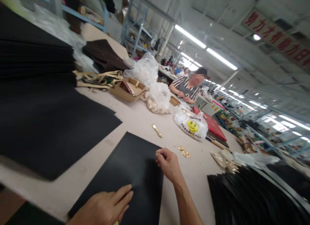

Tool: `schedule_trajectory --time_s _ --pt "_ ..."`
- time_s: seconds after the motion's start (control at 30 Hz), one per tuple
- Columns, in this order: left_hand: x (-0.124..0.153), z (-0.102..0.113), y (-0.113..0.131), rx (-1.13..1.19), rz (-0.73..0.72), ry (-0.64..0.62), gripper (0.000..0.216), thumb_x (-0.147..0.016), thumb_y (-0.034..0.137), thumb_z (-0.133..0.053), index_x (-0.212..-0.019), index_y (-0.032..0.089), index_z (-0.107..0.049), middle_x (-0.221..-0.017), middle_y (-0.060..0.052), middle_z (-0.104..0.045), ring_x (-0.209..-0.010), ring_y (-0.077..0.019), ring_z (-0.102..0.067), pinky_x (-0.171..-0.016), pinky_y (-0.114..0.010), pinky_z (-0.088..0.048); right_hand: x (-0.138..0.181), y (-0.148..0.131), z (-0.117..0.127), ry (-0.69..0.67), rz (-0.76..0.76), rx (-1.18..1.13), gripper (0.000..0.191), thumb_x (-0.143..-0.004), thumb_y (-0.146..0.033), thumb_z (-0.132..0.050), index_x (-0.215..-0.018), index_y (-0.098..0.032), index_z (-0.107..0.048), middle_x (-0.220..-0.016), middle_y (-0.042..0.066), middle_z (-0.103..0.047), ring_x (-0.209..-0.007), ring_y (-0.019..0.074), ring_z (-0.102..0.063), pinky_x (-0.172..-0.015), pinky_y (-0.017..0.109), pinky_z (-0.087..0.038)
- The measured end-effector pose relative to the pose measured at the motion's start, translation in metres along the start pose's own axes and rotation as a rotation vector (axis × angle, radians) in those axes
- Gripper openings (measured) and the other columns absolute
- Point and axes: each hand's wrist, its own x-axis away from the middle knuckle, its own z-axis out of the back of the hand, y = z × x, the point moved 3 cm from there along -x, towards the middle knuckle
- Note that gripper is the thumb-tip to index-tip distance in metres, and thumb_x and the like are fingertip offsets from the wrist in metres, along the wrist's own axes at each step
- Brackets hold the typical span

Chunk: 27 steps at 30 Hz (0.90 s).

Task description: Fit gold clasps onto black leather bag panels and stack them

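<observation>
A flat black sheet (128,173) lies on the table in front of me. My left hand (106,205) rests on its near part with fingers stretched flat, holding nothing. My right hand (168,163) is curled at the sheet's far right corner, fingers closed in a pinch; what they grip is too small to make out. Small gold metal pieces (184,151) lie just beyond the right hand, and a short gold strip (157,130) lies farther back.
Tall stack of black sheets (36,73) at left, another fanned black pile (254,199) at right. Cardboard box (127,89), plastic bags (160,97), a smiley-face bag (191,124) and a red folder (214,126) sit farther along. A person in a striped top (185,87) works at the far end.
</observation>
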Motion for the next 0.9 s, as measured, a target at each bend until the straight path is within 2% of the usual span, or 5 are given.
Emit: schedule_trajectory --time_s 0.13,0.23,0.4,0.57,0.9 --pt "-0.011 0.022 0.006 0.045 0.019 -0.169 0.031 -0.093 0.017 -0.045 -0.119 0.016 -0.061 -0.119 -0.006 -0.069 -0.077 -0.0204 -0.069 -0.058 -0.035 -0.053 0.045 -0.001 -0.023 -0.219 -0.171 -0.312 0.023 -0.085 -0.038 -0.061 -0.089 -0.017 -0.068 -0.073 0.001 -0.067 -0.065 0.0163 -0.064 -0.058 0.025 -0.05" --pt "-0.01 0.023 0.006 0.034 0.042 -0.205 0.026 -0.095 0.021 -0.045 -0.117 0.016 -0.059 -0.118 -0.007 -0.067 -0.076 -0.0215 -0.068 -0.056 -0.037 -0.05 0.062 -0.009 -0.036 -0.316 -0.153 -0.255 0.02 -0.085 -0.036 -0.062 -0.087 -0.019 -0.071 -0.07 0.0 -0.067 -0.064 0.0161 -0.062 -0.06 0.026 -0.047" --pt "-0.008 0.021 0.008 0.028 0.045 -0.233 0.021 -0.098 0.023 -0.042 -0.111 0.019 -0.057 -0.099 -0.002 -0.065 -0.07 -0.021 -0.063 -0.053 -0.038 -0.046 0.065 -0.036 -0.043 -0.321 -0.013 -0.076 0.015 -0.086 -0.026 -0.061 -0.081 -0.023 -0.075 -0.081 0.0 -0.073 -0.078 0.0172 -0.065 -0.072 0.027 -0.045" --pt "-0.007 0.021 0.007 0.025 0.02 -0.216 0.017 -0.096 0.023 -0.045 -0.108 0.019 -0.056 -0.097 -0.001 -0.064 -0.071 -0.021 -0.061 -0.053 -0.039 -0.043 0.064 -0.048 -0.048 -0.307 0.01 -0.014 0.015 -0.083 -0.021 -0.062 -0.078 -0.024 -0.075 -0.083 -0.001 -0.075 -0.082 0.0173 -0.067 -0.075 0.026 -0.044" --pt "-0.005 0.02 0.006 0.075 0.037 -0.155 0.017 -0.09 0.016 -0.05 -0.104 0.021 -0.058 -0.094 0.0 -0.063 -0.071 -0.0199 -0.06 -0.052 -0.039 -0.035 0.053 -0.052 -0.051 -0.361 -0.067 0.042 0.014 -0.075 -0.016 -0.061 -0.069 -0.021 -0.073 -0.066 -0.002 -0.07 -0.065 0.0135 -0.063 -0.058 0.022 -0.039"
